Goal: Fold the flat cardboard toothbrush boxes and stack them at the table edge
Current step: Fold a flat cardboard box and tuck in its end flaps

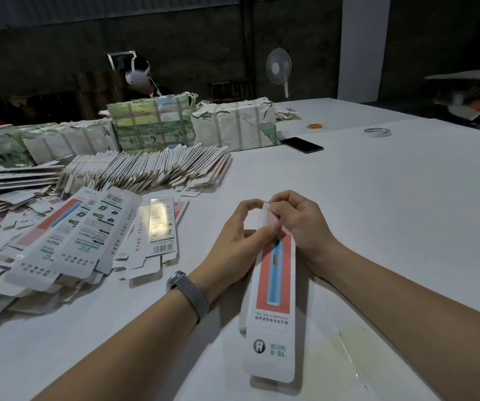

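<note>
Toothbrush box (273, 287) lengthwise on table, left hand (233, 247) and right hand (299, 224) pinching its far end, apparently a flap

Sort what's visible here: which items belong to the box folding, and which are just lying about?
Job: toothbrush box held by left hand and right hand; loose flat boxes; banded flat stack; wrapped bundles.
Lying about: phone; tape roll; fan.

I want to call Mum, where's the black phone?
In the head view, the black phone lies flat on the white table, far side, right beside the wrapped bundle.
</note>
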Demonstrator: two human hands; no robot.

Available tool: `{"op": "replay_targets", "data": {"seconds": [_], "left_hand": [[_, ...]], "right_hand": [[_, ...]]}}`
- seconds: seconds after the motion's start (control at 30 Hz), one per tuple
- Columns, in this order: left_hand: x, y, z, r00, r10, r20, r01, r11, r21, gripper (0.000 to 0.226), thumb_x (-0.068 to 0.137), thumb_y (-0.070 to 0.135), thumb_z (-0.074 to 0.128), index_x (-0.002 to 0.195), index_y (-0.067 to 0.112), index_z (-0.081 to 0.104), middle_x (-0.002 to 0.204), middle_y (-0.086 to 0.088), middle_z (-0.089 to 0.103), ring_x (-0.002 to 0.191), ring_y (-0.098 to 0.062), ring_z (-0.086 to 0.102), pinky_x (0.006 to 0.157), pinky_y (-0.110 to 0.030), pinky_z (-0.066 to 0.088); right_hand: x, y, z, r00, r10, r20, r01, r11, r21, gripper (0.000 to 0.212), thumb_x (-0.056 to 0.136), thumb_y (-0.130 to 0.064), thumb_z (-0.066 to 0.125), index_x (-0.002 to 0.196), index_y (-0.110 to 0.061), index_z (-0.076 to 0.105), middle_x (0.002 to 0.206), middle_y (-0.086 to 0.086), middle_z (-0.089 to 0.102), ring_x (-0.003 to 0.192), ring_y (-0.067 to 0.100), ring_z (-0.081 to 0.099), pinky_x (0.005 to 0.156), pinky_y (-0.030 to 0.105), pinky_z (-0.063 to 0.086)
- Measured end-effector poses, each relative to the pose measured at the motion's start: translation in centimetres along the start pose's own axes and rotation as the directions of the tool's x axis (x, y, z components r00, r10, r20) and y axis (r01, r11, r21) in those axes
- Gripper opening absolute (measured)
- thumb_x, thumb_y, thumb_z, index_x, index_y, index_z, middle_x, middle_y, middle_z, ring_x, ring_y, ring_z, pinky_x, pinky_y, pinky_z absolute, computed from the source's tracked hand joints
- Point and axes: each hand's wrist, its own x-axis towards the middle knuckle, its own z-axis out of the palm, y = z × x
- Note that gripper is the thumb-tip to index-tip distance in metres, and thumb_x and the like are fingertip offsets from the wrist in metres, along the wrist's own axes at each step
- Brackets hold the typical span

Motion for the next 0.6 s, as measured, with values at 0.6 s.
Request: {"op": "replay_targets", "data": {"seconds": [0.6], "left_hand": [[-0.15, -0.01, 0.07, 1.0, -0.014, 0.001, 0.014, 1.0, 0.012, 0.058, 0.077, 0.05, 0.068, 0.128, 0.042, 0.043, 0.091, -0.007, 0.078, 0.078, -0.026, 0.077, 0.076, -0.034, 0.063]], "right_hand": [[0.4, 0.2, 0.07, 1.0, 0.013, -0.024, -0.012, 0.999, 0.04, 0.027, 0.099, -0.016, 0.054, 0.074, -0.024, 0.063, 0.066, -0.01, 0.061, 0.067, 0.014, 0.059, 0.057, 0.023, 0.052]]}}
